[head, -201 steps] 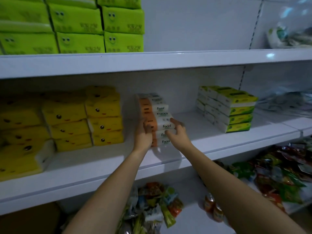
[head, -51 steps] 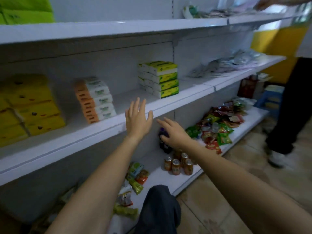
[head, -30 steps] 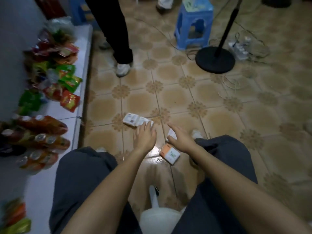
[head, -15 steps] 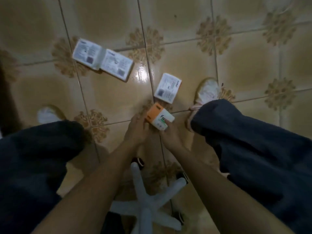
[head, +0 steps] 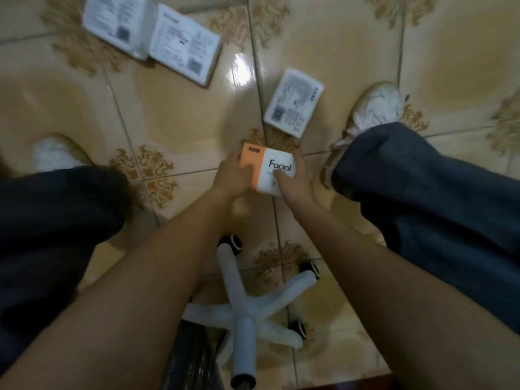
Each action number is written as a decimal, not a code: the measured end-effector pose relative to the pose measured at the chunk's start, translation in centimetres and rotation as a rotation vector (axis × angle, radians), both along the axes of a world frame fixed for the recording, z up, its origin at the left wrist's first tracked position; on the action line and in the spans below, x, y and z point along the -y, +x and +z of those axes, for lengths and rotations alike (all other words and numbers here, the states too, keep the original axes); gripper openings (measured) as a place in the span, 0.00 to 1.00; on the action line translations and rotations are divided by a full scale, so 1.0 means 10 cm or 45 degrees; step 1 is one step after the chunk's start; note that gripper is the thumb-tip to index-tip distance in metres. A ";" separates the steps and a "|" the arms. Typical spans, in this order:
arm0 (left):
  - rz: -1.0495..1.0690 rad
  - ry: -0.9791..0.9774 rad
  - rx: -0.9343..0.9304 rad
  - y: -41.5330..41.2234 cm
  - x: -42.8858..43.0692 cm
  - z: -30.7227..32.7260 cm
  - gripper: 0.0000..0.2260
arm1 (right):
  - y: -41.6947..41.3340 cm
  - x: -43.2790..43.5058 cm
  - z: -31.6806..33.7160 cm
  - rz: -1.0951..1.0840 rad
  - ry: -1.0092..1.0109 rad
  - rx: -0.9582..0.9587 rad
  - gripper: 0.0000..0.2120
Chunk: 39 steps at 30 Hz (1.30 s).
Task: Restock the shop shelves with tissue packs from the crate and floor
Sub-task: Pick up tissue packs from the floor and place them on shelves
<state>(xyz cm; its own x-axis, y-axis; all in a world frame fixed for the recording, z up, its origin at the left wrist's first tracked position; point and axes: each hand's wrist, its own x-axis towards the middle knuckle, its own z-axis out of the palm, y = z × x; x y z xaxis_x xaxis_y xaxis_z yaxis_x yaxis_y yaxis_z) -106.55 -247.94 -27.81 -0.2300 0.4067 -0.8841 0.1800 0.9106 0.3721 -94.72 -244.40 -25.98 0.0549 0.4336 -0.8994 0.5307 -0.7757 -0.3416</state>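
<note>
Gripping the orange pack (head: pixel 267 170) at both ends, left hand (head: pixel 232 177) and right hand (head: pixel 297 180) have fingers curled round it, thumbs on top, over the floor (head: pixel 183 114). One spare pack (head: pixel 294 104) lies face-down just beyond; two packs (head: pixel 152 38) lie farther left.

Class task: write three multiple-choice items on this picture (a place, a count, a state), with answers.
1. Where does the single face-down pack lie? A in a crate; B by the right shoe; C on a shelf.
2. How many packs lie untouched on the floor? A one; B three; C six.
3. The orange-and-white pack is: A held by the left hand and right hand; B lying untouched; C on a shelf.
Answers: B, it lies beside the shoe; B, a pair plus the single one; A, fingers curl round it.
</note>
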 end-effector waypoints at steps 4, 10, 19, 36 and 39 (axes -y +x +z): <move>0.286 0.111 -0.082 -0.35 0.17 0.77 0.21 | -0.31 -0.08 0.90 0.187 0.205 -0.192 0.27; 0.467 0.570 -0.428 -1.07 0.45 2.45 0.18 | -1.31 -0.01 2.48 0.418 0.594 -0.462 0.27; 0.954 0.989 -1.315 -2.13 2.28 5.13 0.17 | -2.91 1.48 4.89 1.064 1.141 -1.131 0.29; 1.516 0.419 -1.931 -1.87 5.63 6.13 0.21 | -3.57 4.74 6.04 2.106 1.121 -1.632 0.30; 1.488 0.271 -1.991 -1.82 5.80 6.09 0.21 | -3.61 4.92 5.99 2.157 1.199 -1.590 0.26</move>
<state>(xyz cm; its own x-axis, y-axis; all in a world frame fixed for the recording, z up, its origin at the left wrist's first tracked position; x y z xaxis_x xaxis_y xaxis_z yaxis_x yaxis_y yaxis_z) -124.76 -305.93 33.06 -0.8201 -0.4439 0.3611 -0.1514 0.7768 0.6112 -130.85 -293.62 33.90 -0.9097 -0.3538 0.2173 -0.3807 0.5019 -0.7767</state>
